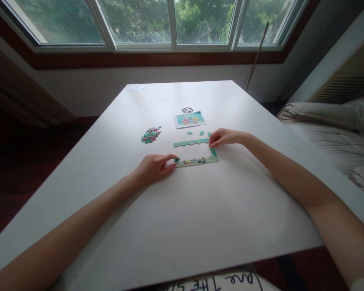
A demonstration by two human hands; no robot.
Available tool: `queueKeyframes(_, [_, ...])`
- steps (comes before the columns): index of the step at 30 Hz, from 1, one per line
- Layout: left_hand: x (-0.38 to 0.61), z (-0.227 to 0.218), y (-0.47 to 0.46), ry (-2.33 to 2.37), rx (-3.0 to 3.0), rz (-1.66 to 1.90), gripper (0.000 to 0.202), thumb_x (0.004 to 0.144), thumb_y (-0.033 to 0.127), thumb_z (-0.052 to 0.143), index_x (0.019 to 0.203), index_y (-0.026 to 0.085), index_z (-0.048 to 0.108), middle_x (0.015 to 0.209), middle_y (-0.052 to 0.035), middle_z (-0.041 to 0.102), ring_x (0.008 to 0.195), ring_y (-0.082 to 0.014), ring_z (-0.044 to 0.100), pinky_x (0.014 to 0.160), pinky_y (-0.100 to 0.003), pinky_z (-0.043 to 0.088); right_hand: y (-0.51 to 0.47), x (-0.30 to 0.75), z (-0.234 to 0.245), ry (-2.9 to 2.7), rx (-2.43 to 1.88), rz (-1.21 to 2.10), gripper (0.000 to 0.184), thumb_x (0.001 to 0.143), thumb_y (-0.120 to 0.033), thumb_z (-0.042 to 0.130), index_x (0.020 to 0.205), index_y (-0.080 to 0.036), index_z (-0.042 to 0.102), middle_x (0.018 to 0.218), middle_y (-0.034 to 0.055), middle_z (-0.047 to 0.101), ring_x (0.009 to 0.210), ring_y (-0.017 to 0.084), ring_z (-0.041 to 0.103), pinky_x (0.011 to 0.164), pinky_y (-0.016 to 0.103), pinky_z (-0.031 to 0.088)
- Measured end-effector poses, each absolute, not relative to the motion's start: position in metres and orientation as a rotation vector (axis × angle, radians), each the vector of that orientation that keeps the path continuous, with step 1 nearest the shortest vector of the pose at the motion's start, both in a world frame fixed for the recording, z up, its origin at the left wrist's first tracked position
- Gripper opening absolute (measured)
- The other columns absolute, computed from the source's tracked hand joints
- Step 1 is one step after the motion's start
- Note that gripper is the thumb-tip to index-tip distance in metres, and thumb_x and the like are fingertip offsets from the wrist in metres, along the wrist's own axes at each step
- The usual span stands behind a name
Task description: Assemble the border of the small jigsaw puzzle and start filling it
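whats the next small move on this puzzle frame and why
Probably pick up one of the loose pieces just beyond the puzzle frame. The frame's left side is open, its middle unfilled. The left hand rests at the lower left corner, the right hand at the upper right, and the pile lies farther off.

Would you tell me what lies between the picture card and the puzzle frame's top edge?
In the head view, three loose teal pieces lie between the picture card and the puzzle frame.

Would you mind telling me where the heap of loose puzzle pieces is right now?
In the head view, the heap of loose pieces lies on the white table, left of the puzzle frame and beyond the left hand.
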State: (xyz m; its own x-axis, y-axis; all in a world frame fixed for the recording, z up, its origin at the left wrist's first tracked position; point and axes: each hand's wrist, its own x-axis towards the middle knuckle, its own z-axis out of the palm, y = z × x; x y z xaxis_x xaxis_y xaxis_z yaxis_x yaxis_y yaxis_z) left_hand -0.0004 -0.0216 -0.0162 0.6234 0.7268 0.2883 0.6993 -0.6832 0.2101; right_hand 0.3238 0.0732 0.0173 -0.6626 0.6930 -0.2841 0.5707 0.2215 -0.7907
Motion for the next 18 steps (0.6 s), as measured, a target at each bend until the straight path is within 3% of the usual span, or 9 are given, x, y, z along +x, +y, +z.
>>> queueKeyframes(11, [0.0017, -0.0186, -0.0201, 1.224, 2.754, 0.570, 0.027, 0.084, 0.036, 0.052, 0.103, 0.023, 0.066, 0.050, 0.0067, 0.049, 0.043, -0.0056, 0.042, 0.051, -0.017, 0.030, 0.0742, 0.3261, 0.0123, -2.427, -1.174, 1.353, 0.040, 0.059, -0.047, 0.073, 0.080, -0.013, 0.070, 0.077, 0.0041, 0.065, 0.070, 0.013, 0.052, 0.063, 0.026, 0.037])
queueKeyframes(18, [0.0032, -0.0184, -0.0211, 1.230, 2.750, 0.552, 0.028, 0.085, 0.036, 0.051, 0.104, 0.022, 0.065, 0.051, 0.0063, 0.050, 0.044, -0.0055, 0.042, 0.052, -0.017, 0.031, 0.0735, 0.3290, 0.0120, -2.239, -1.214, 1.472, 0.039, 0.060, -0.047, 0.075, 0.077, -0.013, 0.067, 0.067, 0.0007, 0.060, 0.061, 0.009, 0.048, 0.057, 0.024, 0.035])
